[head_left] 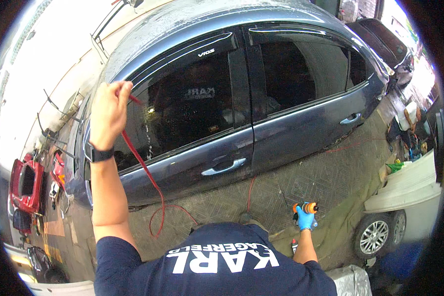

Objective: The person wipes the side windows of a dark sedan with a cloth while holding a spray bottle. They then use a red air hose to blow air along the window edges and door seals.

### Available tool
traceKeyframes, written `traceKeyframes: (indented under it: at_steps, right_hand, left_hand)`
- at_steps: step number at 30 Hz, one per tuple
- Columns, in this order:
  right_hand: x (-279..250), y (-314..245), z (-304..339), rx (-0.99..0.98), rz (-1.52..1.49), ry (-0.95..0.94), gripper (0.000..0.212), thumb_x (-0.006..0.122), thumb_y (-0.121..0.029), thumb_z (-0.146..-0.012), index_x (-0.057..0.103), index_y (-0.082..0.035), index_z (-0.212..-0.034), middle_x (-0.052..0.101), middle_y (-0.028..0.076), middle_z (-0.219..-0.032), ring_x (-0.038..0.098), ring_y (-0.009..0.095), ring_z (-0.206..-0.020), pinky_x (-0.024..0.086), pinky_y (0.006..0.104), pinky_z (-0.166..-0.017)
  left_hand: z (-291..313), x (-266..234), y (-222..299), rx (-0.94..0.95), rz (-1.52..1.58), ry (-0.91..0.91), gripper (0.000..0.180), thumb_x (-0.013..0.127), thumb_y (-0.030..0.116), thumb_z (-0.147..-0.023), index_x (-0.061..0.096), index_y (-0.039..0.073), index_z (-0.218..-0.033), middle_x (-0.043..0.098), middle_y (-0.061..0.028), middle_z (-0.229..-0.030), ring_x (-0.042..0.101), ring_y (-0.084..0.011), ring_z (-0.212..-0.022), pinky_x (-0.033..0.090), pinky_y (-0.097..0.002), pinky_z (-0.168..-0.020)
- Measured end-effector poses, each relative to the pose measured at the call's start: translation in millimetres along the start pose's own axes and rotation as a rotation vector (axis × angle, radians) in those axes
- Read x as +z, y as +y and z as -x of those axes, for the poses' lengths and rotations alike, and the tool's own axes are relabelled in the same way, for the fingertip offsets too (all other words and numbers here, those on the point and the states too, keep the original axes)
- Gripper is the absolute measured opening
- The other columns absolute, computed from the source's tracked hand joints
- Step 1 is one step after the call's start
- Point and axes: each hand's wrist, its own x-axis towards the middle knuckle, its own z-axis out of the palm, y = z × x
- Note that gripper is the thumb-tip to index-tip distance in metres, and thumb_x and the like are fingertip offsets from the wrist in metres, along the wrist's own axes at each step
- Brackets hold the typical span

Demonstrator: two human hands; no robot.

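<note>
My bare left hand [109, 112], a dark watch band at its wrist, is raised beside the front door window of a dark blue-grey car. Its fingers are closed on a thin red hose [142, 162]. The hose hangs past my wrist, loops near the floor and passes behind my body; a short end pokes out by my fingers. Low on the right, my right hand [305, 218], in a blue glove, grips an orange-and-black power tool [309, 206], held away from the car. The car's front door [192, 165] is closed, its dark window [182, 98] speckled with droplets.
A dark textured floor [276, 192] runs along the car. Wheels [374, 236] and pale panels [404, 197] stand at right. Another person [407, 118] crouches at far right near a second car [385, 42]. Red car parts [27, 185] lie at left, and a small bottle [294, 245] stands near my right forearm.
</note>
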Motion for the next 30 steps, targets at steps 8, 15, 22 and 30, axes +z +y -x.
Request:
traceKeyframes:
  at_steps: [8,15,22,30]
  right_hand:
    - [-2,32,0,-0.005,-0.137,0.118,0.053,0.089,-0.014,-0.079,0.063,0.001,-0.122,0.069,0.007,-0.116,0.065,0.020,-0.105,0.052,0.0390,-0.095]
    - [-22,52,50,0.048,0.064,0.419,0.062,0.089,-0.015,-0.078,0.058,0.001,-0.130,0.068,0.009,-0.126,0.064,0.022,-0.116,0.050,0.0383,-0.103]
    - [-71,86,116,0.160,0.138,0.501,0.069,0.087,-0.023,-0.076,0.054,0.000,-0.132,0.068,0.011,-0.120,0.067,0.025,-0.106,0.053,0.0404,-0.096]
    - [-77,91,169,0.246,0.031,0.554,0.048,0.088,-0.019,-0.078,0.059,-0.002,-0.111,0.066,0.005,-0.101,0.062,0.020,-0.088,0.054,0.0397,-0.086]
  left_hand:
    - [-86,3,6,0.021,0.394,-0.056,0.040,0.055,0.038,-0.109,0.074,0.004,-0.119,0.066,0.0030,-0.077,0.046,-0.0044,-0.052,0.037,-0.0277,-0.048]
    - [-138,34,44,0.095,0.786,-0.117,0.038,0.055,0.036,-0.110,0.068,0.009,-0.133,0.073,0.0016,-0.092,0.040,-0.0006,-0.052,0.033,-0.0211,-0.046]
    - [-164,48,74,-0.029,1.102,-0.331,0.040,0.056,0.036,-0.110,0.062,0.009,-0.138,0.068,-0.0008,-0.105,0.036,-0.0005,-0.050,0.031,-0.0184,-0.043]
    - [-184,68,86,-0.044,1.255,-0.345,0.042,0.054,0.037,-0.110,0.060,0.010,-0.141,0.067,-0.0017,-0.113,0.036,-0.0020,-0.049,0.033,-0.0212,-0.043]
